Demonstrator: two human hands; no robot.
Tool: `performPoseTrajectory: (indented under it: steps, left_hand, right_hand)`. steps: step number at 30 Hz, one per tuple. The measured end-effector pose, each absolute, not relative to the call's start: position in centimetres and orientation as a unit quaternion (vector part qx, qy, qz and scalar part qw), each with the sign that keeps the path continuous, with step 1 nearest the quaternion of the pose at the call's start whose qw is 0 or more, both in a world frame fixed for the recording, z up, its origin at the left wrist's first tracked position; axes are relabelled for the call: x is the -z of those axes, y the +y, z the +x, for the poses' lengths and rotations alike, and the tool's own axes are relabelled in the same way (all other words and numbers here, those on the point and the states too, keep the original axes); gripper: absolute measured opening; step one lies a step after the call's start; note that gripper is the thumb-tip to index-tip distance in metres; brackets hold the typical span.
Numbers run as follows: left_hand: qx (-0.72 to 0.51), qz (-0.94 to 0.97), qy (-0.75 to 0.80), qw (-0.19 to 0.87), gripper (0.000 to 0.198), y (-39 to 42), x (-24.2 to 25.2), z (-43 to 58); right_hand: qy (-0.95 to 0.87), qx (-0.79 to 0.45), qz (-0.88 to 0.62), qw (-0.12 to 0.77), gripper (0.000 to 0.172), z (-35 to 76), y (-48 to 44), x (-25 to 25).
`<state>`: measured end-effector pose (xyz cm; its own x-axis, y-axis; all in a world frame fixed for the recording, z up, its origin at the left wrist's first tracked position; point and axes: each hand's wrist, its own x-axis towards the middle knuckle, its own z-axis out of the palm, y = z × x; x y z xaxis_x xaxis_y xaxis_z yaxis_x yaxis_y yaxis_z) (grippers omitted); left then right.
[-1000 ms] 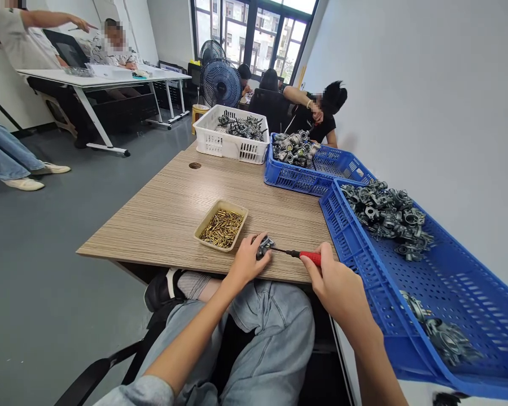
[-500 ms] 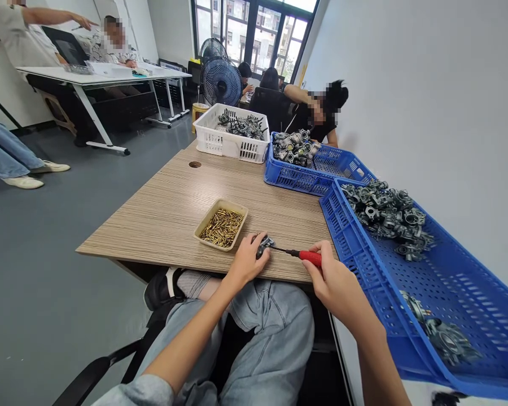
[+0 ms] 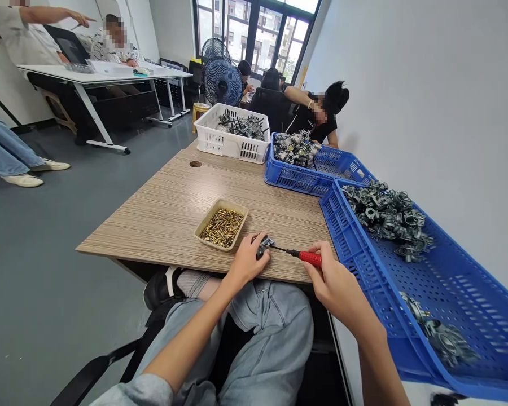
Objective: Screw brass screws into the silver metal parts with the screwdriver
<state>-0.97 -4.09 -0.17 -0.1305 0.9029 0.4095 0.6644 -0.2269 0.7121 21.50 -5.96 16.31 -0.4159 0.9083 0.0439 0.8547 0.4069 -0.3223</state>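
Near the front edge of the wood-grain table point(image 3: 152, 217), my left hand point(image 3: 248, 259) is closed on a small grey metal carburetor point(image 3: 266, 243), holding it against the tabletop. Part of it is hidden by my fingers. My right hand point(image 3: 331, 276) grips the red handle of a screwdriver point(image 3: 310, 258). Its dark shaft points left and its tip meets the carburetor's right side. Just beyond my left hand sits a beige tray point(image 3: 200, 230) filled with small brass-coloured pieces point(image 3: 223, 226).
A large blue crate point(image 3: 366, 282) with metal carburetors point(image 3: 385, 217) borders my right side. Another blue crate point(image 3: 296, 179) and a white crate point(image 3: 228, 148) with more metal parts stand at the far edge. Other people sit beyond, near a fan point(image 3: 222, 83).
Both hands, the carburetor and the screwdriver stay in nearly the same place. The red handle looks slightly turned and sharper now.
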Motion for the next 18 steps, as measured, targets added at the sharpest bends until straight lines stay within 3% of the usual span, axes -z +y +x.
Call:
performPoseTrajectory:
  steps: [5,12,18]
  left_hand:
    - [-0.448,0.643,0.607,0.130,0.058,-4.0,0.3,-0.9]
    - [-0.449,0.645,0.605,0.127,0.059,-4.0,0.5,-1.0]
    - [-0.450,0.649,0.599,0.129,0.059,-4.1,0.3,-1.0]
  right_hand:
    - [-0.793,-0.031,-0.606,0.041,0.028,20.6,-5.9,-16.4]
    - [-0.836,-0.164,-0.507,0.127,0.025,22.1,-5.8,-16.2]
    - [-0.843,-0.165,-0.497,0.124,0.020,22.0,-5.9,-16.1]
